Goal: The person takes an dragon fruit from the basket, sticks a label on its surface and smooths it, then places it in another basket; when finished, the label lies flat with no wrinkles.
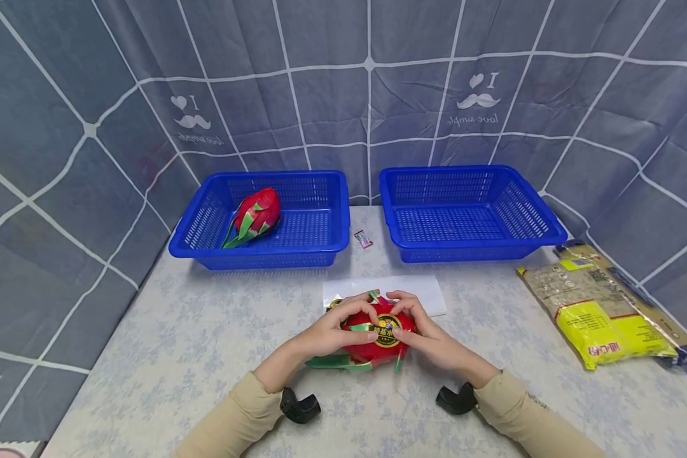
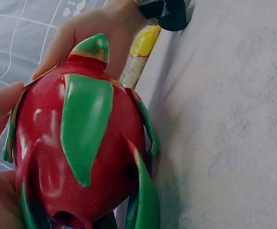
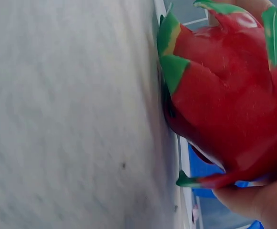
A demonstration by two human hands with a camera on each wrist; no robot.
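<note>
Between my two hands, low over the table, is a red dragon fruit (image 1: 372, 353) with green-tipped scales, glossy in both wrist views. A round black-and-gold label (image 1: 387, 332) shows on its upper face. My left hand (image 1: 339, 329) curls its fingers over the fruit's left side, the thumb at the label's left edge. From the other side my right hand (image 1: 429, 332) grips the fruit, its thumb at the label's right edge. The fruit's underside is hidden in the head view. Behind it lies a white sheet (image 1: 401, 287), partly covered by the hands.
At the back left, a blue basket (image 1: 263, 256) holds another dragon fruit (image 1: 257, 213). A second blue basket (image 1: 475, 248) stands to its right, with a small wrapped packet (image 1: 363, 239) between them. Yellow-and-clear food bags (image 1: 595, 305) lie at the right. A grey checked curtain (image 1: 332, 95) hangs behind.
</note>
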